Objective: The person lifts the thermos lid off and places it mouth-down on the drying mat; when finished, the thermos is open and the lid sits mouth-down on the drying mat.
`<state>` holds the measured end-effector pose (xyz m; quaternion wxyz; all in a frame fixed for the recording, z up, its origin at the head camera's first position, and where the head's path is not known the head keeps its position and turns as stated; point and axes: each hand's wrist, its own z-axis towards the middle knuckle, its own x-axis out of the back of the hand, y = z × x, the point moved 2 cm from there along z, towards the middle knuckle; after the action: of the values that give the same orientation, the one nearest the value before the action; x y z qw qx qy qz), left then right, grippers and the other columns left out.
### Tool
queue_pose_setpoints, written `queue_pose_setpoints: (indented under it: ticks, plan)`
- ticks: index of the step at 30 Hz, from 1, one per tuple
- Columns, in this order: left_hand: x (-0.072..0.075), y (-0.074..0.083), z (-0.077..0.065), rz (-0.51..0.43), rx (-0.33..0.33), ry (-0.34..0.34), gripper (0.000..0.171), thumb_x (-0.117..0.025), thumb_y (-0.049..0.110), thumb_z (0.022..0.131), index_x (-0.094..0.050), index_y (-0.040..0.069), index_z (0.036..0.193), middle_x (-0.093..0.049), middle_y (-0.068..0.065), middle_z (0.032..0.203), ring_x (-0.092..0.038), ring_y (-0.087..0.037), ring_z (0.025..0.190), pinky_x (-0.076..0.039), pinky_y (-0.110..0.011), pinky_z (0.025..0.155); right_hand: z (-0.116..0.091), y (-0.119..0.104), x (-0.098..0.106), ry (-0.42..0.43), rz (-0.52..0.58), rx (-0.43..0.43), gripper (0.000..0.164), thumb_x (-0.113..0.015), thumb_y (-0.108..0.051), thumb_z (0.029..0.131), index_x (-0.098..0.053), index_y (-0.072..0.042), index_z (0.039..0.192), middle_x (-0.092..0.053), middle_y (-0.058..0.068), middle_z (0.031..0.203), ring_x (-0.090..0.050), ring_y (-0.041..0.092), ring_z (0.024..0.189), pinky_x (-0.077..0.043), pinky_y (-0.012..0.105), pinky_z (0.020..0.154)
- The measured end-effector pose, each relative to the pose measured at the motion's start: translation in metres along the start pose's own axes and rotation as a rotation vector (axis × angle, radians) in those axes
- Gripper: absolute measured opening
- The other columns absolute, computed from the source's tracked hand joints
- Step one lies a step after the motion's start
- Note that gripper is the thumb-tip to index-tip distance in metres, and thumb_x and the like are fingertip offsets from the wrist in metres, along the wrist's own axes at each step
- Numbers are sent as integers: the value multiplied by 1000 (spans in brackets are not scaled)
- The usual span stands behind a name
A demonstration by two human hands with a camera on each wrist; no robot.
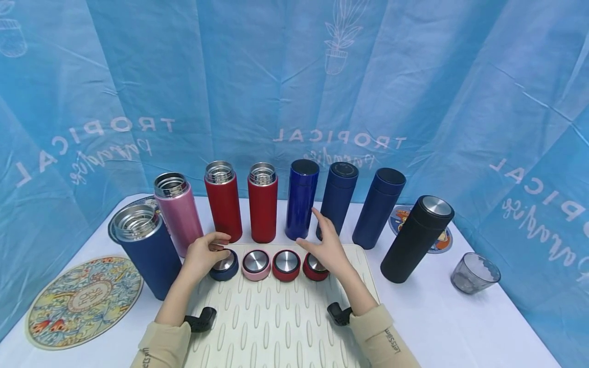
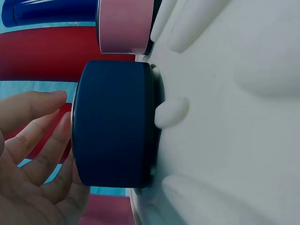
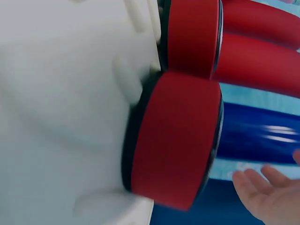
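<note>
My left hand (image 1: 202, 257) hovers at a navy lid (image 1: 224, 271), fingers loosely bent beside its steel top; contact is hard to tell. In the left wrist view that hand (image 2: 40, 159) has spread fingers, not wrapped around the lid. Beside it on the white ribbed mat (image 1: 276, 327) stand a pink lid (image 1: 255, 276) and a red lid (image 1: 286, 275). My right hand (image 1: 329, 250) is over and behind another red lid (image 1: 315, 274), its thumb and fingers apart, near a glossy blue bottle (image 1: 301, 204). The right wrist view shows its fingers (image 3: 262, 187) clear of the red lid (image 3: 176, 140).
Lidless bottles stand behind on the left: navy (image 1: 152, 260), pink (image 1: 180, 214), and two red, one left (image 1: 224, 207), one right (image 1: 263, 209). Closed navy bottles (image 1: 377, 212) and a black bottle (image 1: 411, 243) stand right. A glass (image 1: 475, 274) and round placemat (image 1: 87, 327) flank them.
</note>
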<state>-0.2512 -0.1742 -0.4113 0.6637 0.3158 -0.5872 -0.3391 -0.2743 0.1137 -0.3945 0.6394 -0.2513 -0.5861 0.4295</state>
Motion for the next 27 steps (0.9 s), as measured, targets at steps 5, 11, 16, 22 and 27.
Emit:
queue_pose_setpoints:
  ticks: [5, 11, 16, 22, 27]
  plan:
    - [0, 0, 0, 3, 10, -2, 33, -65, 2, 81, -60, 0, 114, -63, -21, 108, -60, -33, 97, -52, -41, 80, 12, -3, -7, 61, 109, -26, 88, -68, -30, 83, -12, -22, 149, -18, 14, 151, -25, 35, 135, -30, 54, 104]
    - [0, 0, 0, 7, 3, -5, 32, -65, 2, 81, -60, 0, 113, -63, -21, 107, -60, -33, 97, -52, -41, 80, 27, -6, -16, 104, 87, -56, 96, -67, -35, 83, 1, -22, 149, -9, 12, 154, -14, 33, 140, -22, 60, 104]
    - [-1, 1, 0, 14, -4, -5, 33, -65, 2, 81, -60, -1, 113, -63, -21, 107, -60, -33, 97, -52, -42, 80, 43, -5, -21, 159, 200, -82, 99, -67, -35, 83, 6, -26, 148, -2, 6, 155, -8, 29, 141, -18, 58, 107]
    - [0, 2, -1, 15, -1, -9, 33, -64, 3, 81, -60, -1, 113, -63, -21, 107, -59, -34, 98, -51, -43, 81, 62, -3, -26, 180, 274, -106, 101, -69, -34, 81, 4, -22, 149, -9, 9, 154, -15, 29, 140, -19, 56, 108]
    - [-1, 3, -1, 19, 7, -18, 33, -64, 3, 82, -60, -1, 114, -63, -21, 108, -59, -34, 98, -52, -42, 81, 71, -1, -29, 208, 277, -106, 102, -72, -33, 78, 0, -20, 149, -18, 10, 152, -25, 29, 136, -23, 53, 107]
